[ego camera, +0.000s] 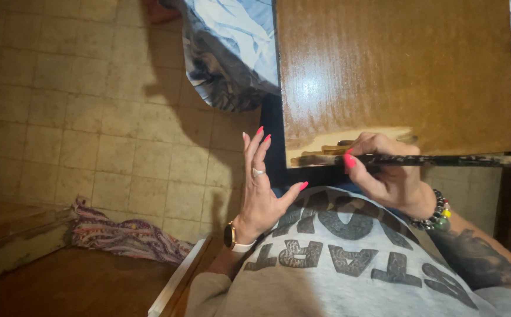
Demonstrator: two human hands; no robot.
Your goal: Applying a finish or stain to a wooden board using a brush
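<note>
Right hand grips a dark paintbrush, fingers curled about its handle — bristle end lying against the lower edge of a brown wooden panel, where a pale unpainted strip shows. Left hand is held upright beside the panel — fingers straight and slightly spread, holding nothing. Tiled floor below.

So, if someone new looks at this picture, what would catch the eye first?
Probably the glossy brown wooden board at upper right, with a strip along its lower edge left pale. There the right hand holds a long dark brush. The left hand, with bright pink nails, is open and empty at centre, above the tiled floor.
</note>
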